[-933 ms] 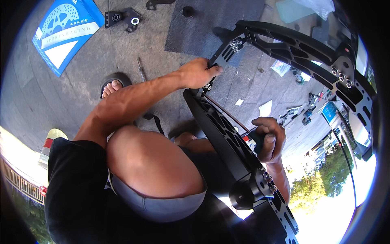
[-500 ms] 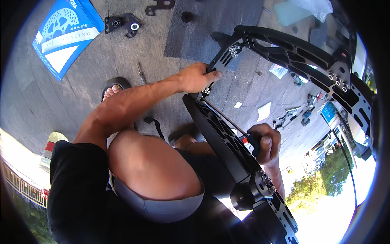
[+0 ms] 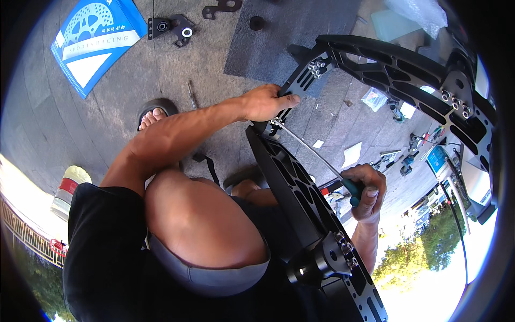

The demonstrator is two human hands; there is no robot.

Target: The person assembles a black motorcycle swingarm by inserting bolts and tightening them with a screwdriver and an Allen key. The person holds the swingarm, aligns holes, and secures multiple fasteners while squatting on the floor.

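Observation:
My left hand [image 3: 265, 102] is closed around a slotted black bracket plate [image 3: 303, 75], its thumb lying across the top. This plate joins two long black metal frame arms with cut-out openings: a far curved arm [image 3: 397, 65] and a near arm [image 3: 300, 182] beside my leg. In my right hand [image 3: 370, 188] is a long-shafted screwdriver [image 3: 314, 149] with a teal handle. Its shaft slants over the near arm, and its tip meets the small bolts [image 3: 275, 122] just below my left hand. Silver bolts [image 3: 456, 104] also sit on the far arm.
A blue-and-white package [image 3: 96, 43] and black metal brackets [image 3: 171, 29] lie on the paved floor at far left. Beyond the bracket plate is a dark mat [image 3: 279, 48]. Tools [image 3: 407, 161] and packaging are scattered to the right. My sandalled foot [image 3: 155, 114] stands at left.
My right hand has moved slightly right, and the screwdriver shaft now stands farther off the near arm. The near arm has turned a little at its lower end. My left hand keeps its grip.

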